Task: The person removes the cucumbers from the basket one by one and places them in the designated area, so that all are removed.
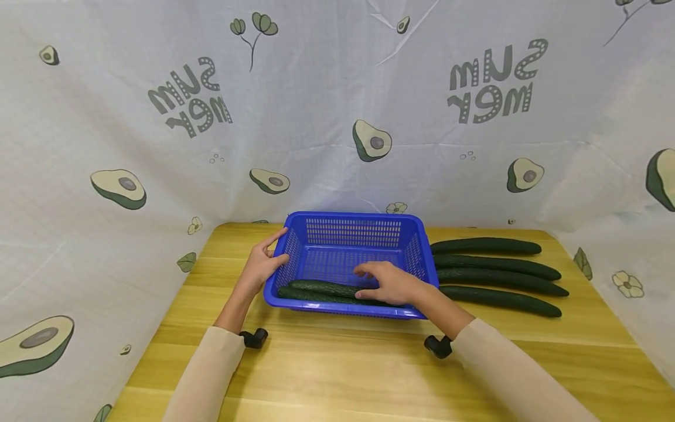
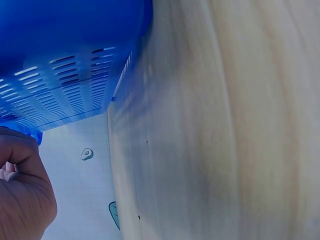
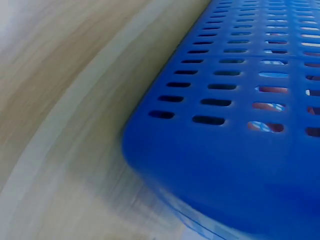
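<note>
A blue plastic basket (image 1: 358,217) with slotted walls stands on the table. Two dark green cucumbers (image 1: 321,287) lie side by side along its near wall. My left hand (image 1: 259,266) holds the basket's left rim, thumb over the inner side; in the left wrist view, that hand (image 2: 22,190) appears at the left edge beside the basket wall (image 2: 65,85). My right hand (image 1: 390,282) reaches over the near right rim into the basket, thumb and fingers apart above the cucumbers. The right wrist view shows mostly the basket's slotted wall (image 3: 210,145), with that hand only glimpsed through the slots.
Several more cucumbers (image 1: 501,281) lie in a row on the table to the right of the basket, their left ends close to its wall. A wooden table (image 1: 327,369) extends in front. A white avocado-print curtain (image 1: 316,105) hangs behind and at the sides.
</note>
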A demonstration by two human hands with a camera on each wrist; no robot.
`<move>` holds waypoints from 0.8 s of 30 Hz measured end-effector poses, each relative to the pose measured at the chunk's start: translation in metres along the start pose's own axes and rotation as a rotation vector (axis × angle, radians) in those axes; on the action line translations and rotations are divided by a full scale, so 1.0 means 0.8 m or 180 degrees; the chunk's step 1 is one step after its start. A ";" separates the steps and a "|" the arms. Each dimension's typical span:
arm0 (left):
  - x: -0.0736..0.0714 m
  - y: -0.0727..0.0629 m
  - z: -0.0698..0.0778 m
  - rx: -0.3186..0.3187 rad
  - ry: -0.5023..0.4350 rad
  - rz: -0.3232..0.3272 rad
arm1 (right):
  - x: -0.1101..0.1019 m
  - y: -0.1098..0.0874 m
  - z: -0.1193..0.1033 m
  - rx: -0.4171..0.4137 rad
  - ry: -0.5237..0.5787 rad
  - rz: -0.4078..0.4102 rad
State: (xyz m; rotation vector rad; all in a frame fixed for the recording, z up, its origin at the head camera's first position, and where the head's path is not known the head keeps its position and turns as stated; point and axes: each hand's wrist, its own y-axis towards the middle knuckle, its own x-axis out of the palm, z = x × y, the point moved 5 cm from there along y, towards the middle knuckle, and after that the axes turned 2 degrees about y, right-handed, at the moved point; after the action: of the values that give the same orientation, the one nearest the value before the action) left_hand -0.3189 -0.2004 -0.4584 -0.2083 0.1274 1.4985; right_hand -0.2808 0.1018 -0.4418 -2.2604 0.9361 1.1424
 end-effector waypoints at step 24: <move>0.001 -0.001 -0.002 0.0019 -0.0067 -0.0004 | 0.008 -0.001 -0.002 -0.0098 -0.0179 -0.0222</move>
State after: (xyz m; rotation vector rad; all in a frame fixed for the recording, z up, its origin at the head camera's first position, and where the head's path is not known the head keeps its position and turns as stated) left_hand -0.3182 -0.2002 -0.4598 -0.1878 0.1149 1.4986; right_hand -0.2769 0.0988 -0.4462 -2.2544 0.8169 1.1912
